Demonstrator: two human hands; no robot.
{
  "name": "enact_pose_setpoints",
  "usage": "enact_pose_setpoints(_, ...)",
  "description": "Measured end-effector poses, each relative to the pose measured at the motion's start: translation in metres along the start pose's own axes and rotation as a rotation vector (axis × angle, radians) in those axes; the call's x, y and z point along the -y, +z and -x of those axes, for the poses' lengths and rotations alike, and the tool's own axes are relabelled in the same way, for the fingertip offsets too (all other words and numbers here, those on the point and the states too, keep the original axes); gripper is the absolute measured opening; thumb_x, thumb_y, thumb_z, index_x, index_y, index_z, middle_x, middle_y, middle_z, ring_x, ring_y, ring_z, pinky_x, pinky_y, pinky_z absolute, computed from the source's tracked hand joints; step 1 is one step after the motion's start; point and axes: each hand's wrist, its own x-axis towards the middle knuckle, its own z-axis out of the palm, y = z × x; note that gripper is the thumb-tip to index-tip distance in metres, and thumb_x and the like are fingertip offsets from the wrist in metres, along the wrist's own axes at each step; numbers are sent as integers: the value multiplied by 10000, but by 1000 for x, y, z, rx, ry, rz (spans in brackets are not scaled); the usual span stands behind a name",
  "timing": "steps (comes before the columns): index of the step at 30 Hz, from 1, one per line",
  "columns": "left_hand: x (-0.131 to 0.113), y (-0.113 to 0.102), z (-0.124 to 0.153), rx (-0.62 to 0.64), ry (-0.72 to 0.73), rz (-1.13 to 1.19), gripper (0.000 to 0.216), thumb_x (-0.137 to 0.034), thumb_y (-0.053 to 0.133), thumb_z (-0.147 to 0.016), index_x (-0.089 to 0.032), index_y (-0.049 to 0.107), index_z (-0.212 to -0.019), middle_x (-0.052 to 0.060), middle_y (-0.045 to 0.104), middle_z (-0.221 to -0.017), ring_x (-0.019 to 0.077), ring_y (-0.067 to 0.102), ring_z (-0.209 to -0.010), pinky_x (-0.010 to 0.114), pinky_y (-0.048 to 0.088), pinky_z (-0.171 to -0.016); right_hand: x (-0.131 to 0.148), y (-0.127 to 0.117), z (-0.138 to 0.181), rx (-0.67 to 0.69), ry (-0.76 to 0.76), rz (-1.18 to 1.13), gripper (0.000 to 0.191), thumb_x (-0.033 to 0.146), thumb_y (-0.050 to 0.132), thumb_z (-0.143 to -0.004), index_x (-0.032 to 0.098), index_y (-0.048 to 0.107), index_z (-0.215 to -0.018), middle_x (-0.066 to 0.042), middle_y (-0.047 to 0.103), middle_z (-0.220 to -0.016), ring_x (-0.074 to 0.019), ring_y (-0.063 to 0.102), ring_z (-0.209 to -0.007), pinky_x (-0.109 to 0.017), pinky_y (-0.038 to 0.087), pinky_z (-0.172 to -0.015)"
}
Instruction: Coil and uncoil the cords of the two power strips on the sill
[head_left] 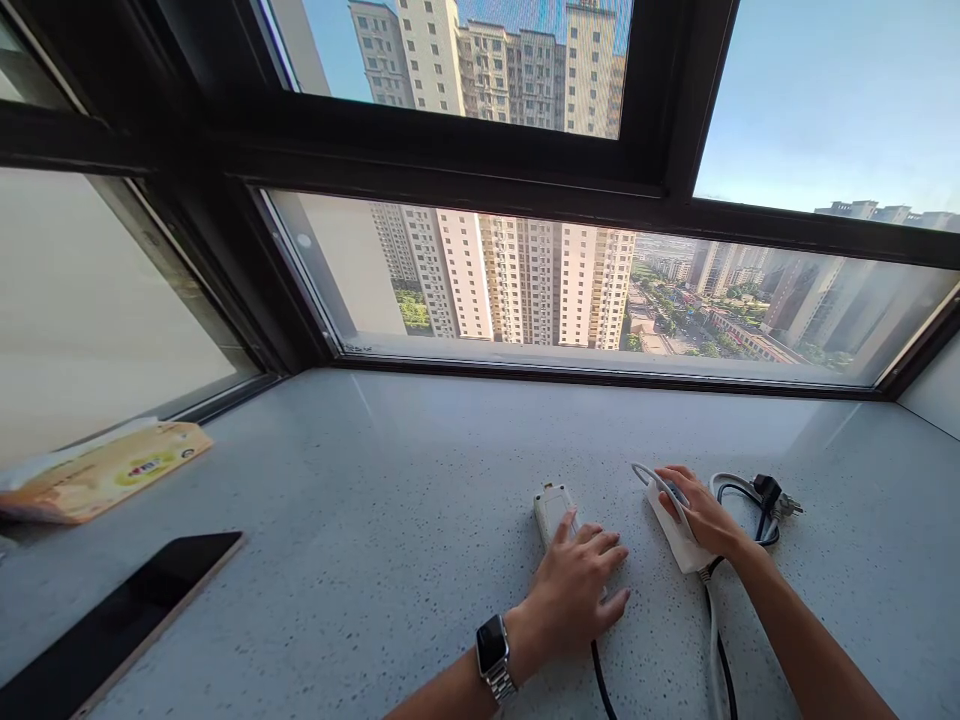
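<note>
My left hand (pixel 577 590), with a watch (pixel 493 655) on its wrist, lies over a white oblong block (pixel 552 503). Its fingers are spread on and beside the block, and the palm hides the block's near part. A black cord (pixel 602 685) comes out from under the hand. To the right, my right hand (pixel 697 515) is closed over a white power strip (pixel 679 545), fingers curled across its far half. A white cable loop (pixel 646 472) shows by the fingertips. Beside this hand lie coiled cables (pixel 739 485) with a black plug (pixel 766 488).
A tablet-like dark slab (pixel 142 600) lies on the speckled white sill (pixel 360 560) at the left. Behind it is a yellow tissue pack (pixel 127 470). Dark window frames (pixel 465 160) close off the far side, with tall buildings (pixel 517 270) outside.
</note>
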Motion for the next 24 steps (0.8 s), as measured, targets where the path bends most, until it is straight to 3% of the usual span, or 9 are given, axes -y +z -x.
enact_pose_setpoints(6, -2, -2, 0, 7, 1, -9, 377, -489, 548, -855, -264, 635, -1145, 40, 642, -1243, 280, 536, -1186, 594, 162, -1132, -11, 1, -3, -3, 44, -348, 648, 662, 414, -879, 228, 504, -1352, -134, 558, -1315, -271, 577, -1118, -385, 506, -879)
enact_pose_setpoints(9, -2, -2, 0, 1, -2, 0, 368, -487, 555, -851, -262, 641, -1129, 38, 648, -1232, 274, 542, -1179, 585, 165, -1135, -14, 3, -6, -68, 84, -524, 713, 701, 469, -827, 213, 503, -1345, -139, 626, -1207, -267, 617, -1064, -382, 528, -843)
enact_pose_setpoints(14, -2, -3, 0, 9, -10, 14, 349, -480, 576, -838, -262, 651, -1099, 36, 648, -1226, 274, 539, -1175, 577, 153, -1139, -13, 4, -10, -229, 251, -714, 799, 768, 436, -772, 194, 473, -1327, -106, 672, -983, -197, 685, -651, -349, 575, -608)
enact_pose_setpoints(18, -1, -2, -1, 18, -8, 11, 355, -484, 585, -832, -261, 653, -1099, 38, 647, -1219, 275, 536, -1177, 575, 148, -1140, -7, 5, -8, -370, 323, -546, 731, 737, 398, -789, 180, 510, -1248, -95, 658, -948, -193, 666, -629, -309, 535, -512)
enact_pose_setpoints(21, -2, -2, -1, 1, -3, 6, 343, -482, 577, -839, -265, 659, -1091, 38, 649, -1209, 274, 544, -1166, 574, 149, -1143, 10, 4, -2, -481, 202, -239, 592, 688, 394, -828, 178, 606, -1040, -111, 667, -916, -220, 647, -723, -307, 507, -552)
enact_pose_setpoints(24, -3, -2, -1, -16, -3, -3, 319, -472, 583, -836, -271, 668, -1069, 35, 652, -1200, 275, 552, -1150, 578, 158, -1139, 37, 2, 6, -339, 13, -15, 471, 587, 379, -900, 200, 631, -805, -82, 664, -762, -194, 606, -666, -304, 473, -597)
